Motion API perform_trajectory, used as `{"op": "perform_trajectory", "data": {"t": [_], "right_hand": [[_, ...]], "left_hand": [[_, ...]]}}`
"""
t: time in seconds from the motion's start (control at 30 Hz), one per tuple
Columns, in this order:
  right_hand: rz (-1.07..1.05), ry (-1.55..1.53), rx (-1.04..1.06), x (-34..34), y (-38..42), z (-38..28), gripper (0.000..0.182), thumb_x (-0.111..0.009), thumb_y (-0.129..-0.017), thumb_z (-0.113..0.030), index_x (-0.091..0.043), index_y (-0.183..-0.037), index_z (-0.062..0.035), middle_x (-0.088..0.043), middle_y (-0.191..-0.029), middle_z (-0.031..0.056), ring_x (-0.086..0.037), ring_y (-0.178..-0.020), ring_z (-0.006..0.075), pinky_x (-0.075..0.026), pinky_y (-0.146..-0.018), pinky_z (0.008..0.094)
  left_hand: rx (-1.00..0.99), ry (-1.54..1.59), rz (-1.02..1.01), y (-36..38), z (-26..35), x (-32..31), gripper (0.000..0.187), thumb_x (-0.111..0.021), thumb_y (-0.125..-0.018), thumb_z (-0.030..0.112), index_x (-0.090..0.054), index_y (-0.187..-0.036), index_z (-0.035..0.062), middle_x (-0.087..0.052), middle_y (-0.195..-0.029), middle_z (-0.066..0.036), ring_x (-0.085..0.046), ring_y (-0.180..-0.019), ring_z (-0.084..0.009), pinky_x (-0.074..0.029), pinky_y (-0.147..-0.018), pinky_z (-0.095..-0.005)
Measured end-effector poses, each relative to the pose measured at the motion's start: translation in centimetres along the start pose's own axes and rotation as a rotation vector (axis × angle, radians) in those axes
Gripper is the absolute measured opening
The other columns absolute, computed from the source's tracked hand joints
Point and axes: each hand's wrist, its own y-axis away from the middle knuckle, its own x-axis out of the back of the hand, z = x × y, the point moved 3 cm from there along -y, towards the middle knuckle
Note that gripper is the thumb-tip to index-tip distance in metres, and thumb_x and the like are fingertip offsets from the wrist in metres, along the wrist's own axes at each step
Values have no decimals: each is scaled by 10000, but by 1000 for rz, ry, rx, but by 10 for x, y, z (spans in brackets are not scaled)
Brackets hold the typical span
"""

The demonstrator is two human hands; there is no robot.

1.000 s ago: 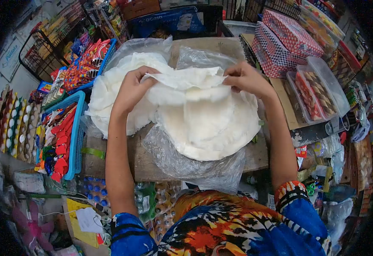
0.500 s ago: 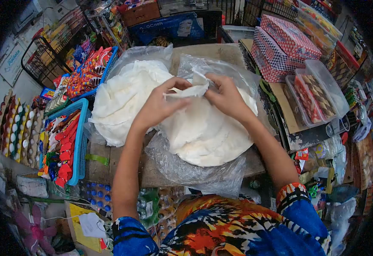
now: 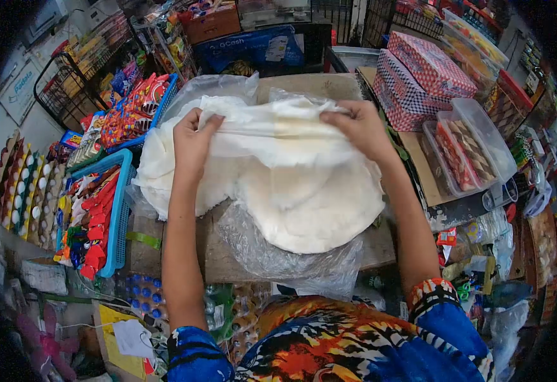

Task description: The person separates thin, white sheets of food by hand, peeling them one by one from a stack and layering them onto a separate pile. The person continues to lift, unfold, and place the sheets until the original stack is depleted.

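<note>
My left hand [image 3: 191, 145] pinches the left edge of a thin, white, round spring roll wrapper [image 3: 262, 134]. The opposite edge is pinched in my right hand [image 3: 362, 129]. Stretched between both hands, the sheet hangs a little blurred over a stack of wrappers [image 3: 317, 213], which lies on a clear plastic bag [image 3: 297, 264]. To the left, a looser pile of wrappers [image 3: 161, 162] rests on more plastic, partly hidden by my left hand and forearm.
Everything sits on a worn wooden table [image 3: 374, 239]. Blue baskets of snack packets [image 3: 122, 210] and egg trays [image 3: 27, 194] stand left. Checkered boxes [image 3: 418, 76] and a clear plastic container [image 3: 472, 149] are at the right. Bottles [image 3: 145, 293] are packed below the front edge.
My hands have moved apart, left hand leftward and right hand slightly rightward. The bunched wrapper between them is now spread wide over the stack.
</note>
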Motion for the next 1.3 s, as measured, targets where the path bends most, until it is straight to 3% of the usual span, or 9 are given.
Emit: {"op": "perform_trajectory", "data": {"t": [0.13,0.2,0.33,0.47,0.53,0.73,0.8,1.0,1.3], "right_hand": [[34,26,17,5,-1,13,289,-707,-791,-217,-687,-893,52,-665,-716,61,-555,-615,89,-455,-583,280],[-66,66,-44,2,1,11,294,-715,-786,-229,-687,-855,55,-650,-677,42,-546,-604,89,-455,-578,277],[-138,127,-88,-11,5,7,269,-682,-793,-178,-669,-933,51,-648,-752,47,-556,-665,91,-453,-606,263],[-125,-386,-70,-36,6,15,355,-522,-767,-35,-576,-1112,28,-619,-950,83,-564,-815,122,-460,-708,252],[-53,-681,-296,-47,11,11,318,-477,-778,-59,-588,-1065,20,-609,-925,67,-560,-813,133,-461,-719,256],[-146,-495,-125,-61,15,-15,368,-630,-835,-359,-626,-980,-21,-617,-942,53,-551,-837,121,-449,-729,280],[-65,-26,153,-61,15,-17,301,-681,-805,-318,-671,-908,-36,-644,-866,34,-563,-789,110,-443,-717,263],[158,-381,-225,-5,1,-2,307,-726,-798,-269,-669,-911,10,-671,-805,78,-616,-657,117,-498,-598,270],[212,-823,-280,11,-8,12,357,-708,-823,-251,-614,-1022,30,-668,-882,96,-648,-706,174,-528,-632,306]], "left_hand": [[5,130,72,-3,-15,0,113,-617,-838,58,-597,-940,13,-608,-844,-16,-550,-777,-94,-446,-705,-258],[331,505,-68,0,-19,-8,208,-559,-850,21,-556,-1058,11,-618,-948,-56,-592,-829,-139,-475,-781,-261],[441,502,-95,15,-7,-32,290,-511,-850,-11,-506,-1139,20,-594,-1066,-86,-600,-913,-174,-476,-871,-285],[445,898,-394,23,-1,-51,352,-542,-862,33,-459,-1204,15,-553,-1153,-83,-564,-1027,-160,-450,-916,-300],[54,230,-278,26,6,-50,292,-582,-846,50,-527,-1131,14,-602,-1067,-60,-574,-948,-121,-457,-845,-268],[-85,-80,-202,25,-1,-50,167,-641,-788,65,-667,-944,12,-640,-695,-3,-560,-687,-80,-454,-633,-240],[-103,-84,-164,20,-11,-45,197,-644,-776,57,-663,-960,-11,-643,-690,-8,-559,-677,-79,-454,-622,-243],[21,190,130,-5,-30,-7,211,-672,-777,64,-669,-963,-35,-669,-809,-37,-580,-724,-99,-461,-650,-246],[229,282,500,-21,-34,65,312,-737,-789,150,-662,-1009,-58,-664,-960,-94,-612,-791,-155,-491,-715,-285]]}}
